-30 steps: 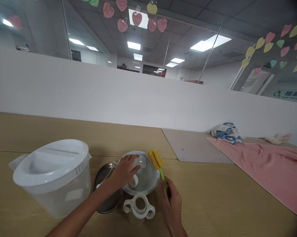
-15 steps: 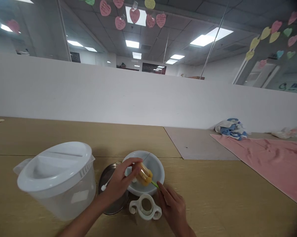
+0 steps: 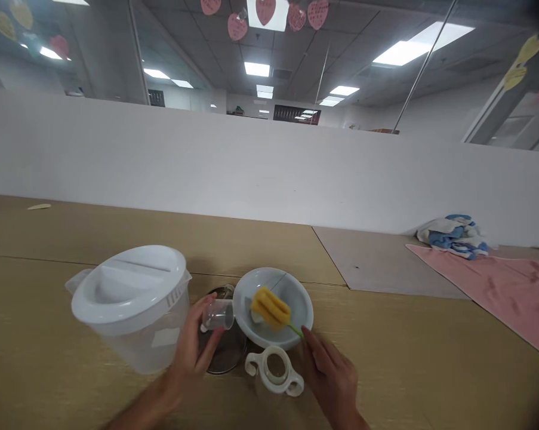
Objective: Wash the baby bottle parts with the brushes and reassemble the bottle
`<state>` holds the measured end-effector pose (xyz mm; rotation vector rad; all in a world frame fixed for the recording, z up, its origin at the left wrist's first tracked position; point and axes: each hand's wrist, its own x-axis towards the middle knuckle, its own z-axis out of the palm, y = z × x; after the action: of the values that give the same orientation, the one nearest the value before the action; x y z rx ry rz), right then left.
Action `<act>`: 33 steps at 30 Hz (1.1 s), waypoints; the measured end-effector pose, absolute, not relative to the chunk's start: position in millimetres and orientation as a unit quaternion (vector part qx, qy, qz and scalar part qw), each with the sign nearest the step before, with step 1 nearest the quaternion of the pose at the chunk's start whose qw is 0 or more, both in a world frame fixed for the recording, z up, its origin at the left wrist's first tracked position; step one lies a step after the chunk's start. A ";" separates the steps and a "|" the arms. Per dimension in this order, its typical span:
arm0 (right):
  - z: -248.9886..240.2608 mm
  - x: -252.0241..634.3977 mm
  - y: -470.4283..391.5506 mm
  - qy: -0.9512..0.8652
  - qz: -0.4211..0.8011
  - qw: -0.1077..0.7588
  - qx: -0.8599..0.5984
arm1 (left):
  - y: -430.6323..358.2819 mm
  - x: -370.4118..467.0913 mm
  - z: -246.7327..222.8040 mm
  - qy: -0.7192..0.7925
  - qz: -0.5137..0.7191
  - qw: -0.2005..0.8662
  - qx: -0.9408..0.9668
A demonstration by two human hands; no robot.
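My left hand (image 3: 189, 343) grips a small clear plastic cup (image 3: 218, 315) by its sides, tipped sideways, its mouth toward the bowl. In my right hand (image 3: 334, 373) is the green handle of a yellow sponge brush (image 3: 271, 307). The sponge head is over the white bowl (image 3: 301, 295), apart from the cup. A small whitish item lies in the bowl, partly hidden by the sponge. Just in front of the bowl stands a clear container with a white two-handled collar (image 3: 276, 369). Under my left hand, a dark round metal tray (image 3: 228, 355) is partly covered.
A translucent pitcher (image 3: 135, 322) with a white lid stands left of my left hand. A crumpled blue-and-white cloth (image 3: 457, 236) and a pink cloth (image 3: 497, 283) lie at the right. Near the white wall, a flat pale stick (image 3: 39, 206) rests at far left.
The sponge brush has come out of the clear cup. My left hand has moved left with the cup, away from the brush. The view has shifted slightly left.
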<state>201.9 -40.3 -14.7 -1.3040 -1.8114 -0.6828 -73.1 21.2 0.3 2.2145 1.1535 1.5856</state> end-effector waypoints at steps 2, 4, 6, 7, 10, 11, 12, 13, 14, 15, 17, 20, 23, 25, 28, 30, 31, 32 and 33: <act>-13.9 202.2 -40.8 -0.681 -0.236 0.422 -0.550 | 19.8 -78.4 -5.0 0.399 0.524 0.068 0.750; -12.0 201.0 -41.5 -0.666 -0.208 0.439 -0.566 | 19.7 -82.1 -9.2 0.390 0.493 0.047 0.776; -10.1 198.5 -41.8 -0.660 -0.180 0.449 -0.574 | 21.1 -84.6 -12.3 0.383 0.457 0.038 0.802; -9.3 197.2 -41.6 -0.654 -0.161 0.455 -0.583 | 22.3 -85.3 -13.5 0.382 0.442 0.038 0.811; -7.7 194.6 -40.1 -0.625 -0.092 0.468 -0.618 | 25.7 -85.4 -16.0 0.398 0.404 0.047 0.823; -7.5 194.5 -39.5 -0.616 -0.076 0.471 -0.627 | 26.6 -84.9 -16.5 0.407 0.395 0.050 0.822; -7.5 194.8 -39.0 -0.611 -0.065 0.473 -0.631 | 27.4 -84.2 -17.0 0.416 0.389 0.055 0.820; -7.7 195.2 -38.6 -0.610 -0.057 0.474 -0.633 | 28.1 -83.4 -17.3 0.423 0.383 0.061 0.819; -8.2 195.8 -38.2 -0.609 -0.050 0.475 -0.633 | 28.9 -82.8 -17.7 0.426 0.377 0.069 0.820; -8.9 196.2 -38.1 -0.610 -0.043 0.474 -0.634 | 29.7 -82.3 -18.2 0.428 0.369 0.078 0.821; -10.6 196.5 -38.0 -0.613 -0.030 0.471 -0.634 | 31.4 -81.8 -19.6 0.429 0.352 0.099 0.826; -12.1 195.5 -38.4 -0.614 -0.023 0.469 -0.635 | 33.6 -82.1 -22.0 0.424 0.340 0.121 0.831; -11.7 194.3 -38.9 -0.610 -0.023 0.470 -0.638 | 33.8 -81.9 -21.6 0.414 0.341 0.128 0.834; -11.1 193.9 -39.0 -0.609 -0.027 0.472 -0.637 | 32.5 -81.8 -19.5 0.412 0.349 0.128 0.832; -11.1 194.1 -38.6 -0.613 -0.039 0.477 -0.629 | 28.6 -82.6 -16.7 0.415 0.370 0.118 0.823; -11.9 194.3 -38.2 -0.613 -0.044 0.479 -0.626 | 25.5 -83.3 -16.1 0.408 0.390 0.106 0.819; -12.6 194.4 -38.1 -0.613 -0.045 0.479 -0.626 | 24.1 -83.2 -15.6 0.404 0.402 0.099 0.816; -13.3 194.5 -38.0 -0.613 -0.045 0.479 -0.627 | 23.1 -82.3 -14.3 0.399 0.413 0.091 0.813; -14.1 194.5 -38.0 -0.613 -0.047 0.479 -0.626 | 22.5 -80.5 -11.8 0.394 0.423 0.084 0.811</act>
<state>194.5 -38.0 -14.1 -1.5286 -1.4965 -0.1142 -80.5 22.5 -11.8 2.4206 1.1770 1.2629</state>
